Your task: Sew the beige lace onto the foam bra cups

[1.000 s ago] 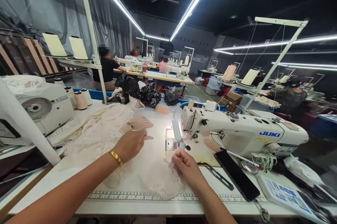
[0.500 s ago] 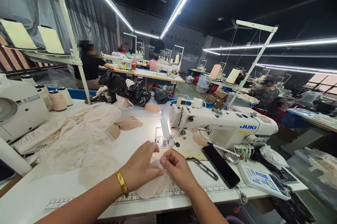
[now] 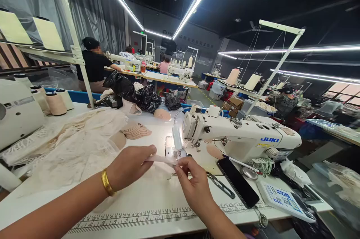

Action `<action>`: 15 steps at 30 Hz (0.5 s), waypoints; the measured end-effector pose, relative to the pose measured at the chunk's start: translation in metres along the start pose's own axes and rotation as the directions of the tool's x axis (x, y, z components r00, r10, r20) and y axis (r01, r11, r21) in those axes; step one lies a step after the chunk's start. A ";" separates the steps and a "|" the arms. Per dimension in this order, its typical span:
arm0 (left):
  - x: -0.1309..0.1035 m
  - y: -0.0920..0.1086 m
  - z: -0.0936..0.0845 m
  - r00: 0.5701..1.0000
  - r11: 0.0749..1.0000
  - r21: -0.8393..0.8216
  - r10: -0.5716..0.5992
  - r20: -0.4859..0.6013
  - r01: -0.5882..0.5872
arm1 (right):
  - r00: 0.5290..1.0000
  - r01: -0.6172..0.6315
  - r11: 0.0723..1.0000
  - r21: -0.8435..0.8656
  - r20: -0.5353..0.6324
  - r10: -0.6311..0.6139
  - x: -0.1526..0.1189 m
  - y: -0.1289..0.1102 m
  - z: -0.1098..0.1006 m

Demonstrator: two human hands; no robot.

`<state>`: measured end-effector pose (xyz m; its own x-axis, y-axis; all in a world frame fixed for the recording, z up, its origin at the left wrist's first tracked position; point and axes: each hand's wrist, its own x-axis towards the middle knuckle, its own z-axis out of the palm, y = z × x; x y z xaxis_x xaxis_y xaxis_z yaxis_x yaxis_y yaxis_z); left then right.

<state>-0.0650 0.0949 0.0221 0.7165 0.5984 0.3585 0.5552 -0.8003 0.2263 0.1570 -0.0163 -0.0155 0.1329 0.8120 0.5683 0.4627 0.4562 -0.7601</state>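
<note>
A pale strip of fabric [image 3: 162, 159] is stretched between my two hands, just in front of the sewing machine's needle area. My left hand [image 3: 131, 166], with a gold bracelet at the wrist, is closed on the strip's left end. My right hand [image 3: 192, 179] pinches its other end between thumb and fingers. Close behind the strip stands the white sewing machine [image 3: 236, 130], its lamp lit over the needle plate. To the left lies a heap of cream lace fabric [image 3: 75, 149], with a stack of beige cup pads [image 3: 136, 131] beside it.
Right of my hands lie thread snips [image 3: 222, 185], a black phone [image 3: 238, 182] and a white-and-blue box [image 3: 285, 199]. A printed ruler [image 3: 135, 218] runs along the table's front edge. Thread cones [image 3: 55, 103] stand at the left; black bags [image 3: 149, 98] sit behind. A co-worker [image 3: 94, 63] sits further back.
My hands have moved apart, the left one leftward, drawing the pale fabric out into a taut strip. The loose fabric that hung below them over the ruler no longer shows there.
</note>
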 end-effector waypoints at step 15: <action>0.039 0.018 0.051 0.896 0.908 0.074 0.391 0.208 -0.413 | 0.801 0.268 0.931 -0.248 0.594 -0.072 0.035 0.074 -0.030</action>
<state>-0.0059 0.1060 -0.0057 0.9475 0.2310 0.2213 0.2390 -0.9710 -0.0096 0.2224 0.0347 -0.0424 -0.4480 0.8337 0.3229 0.6839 0.5522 -0.4768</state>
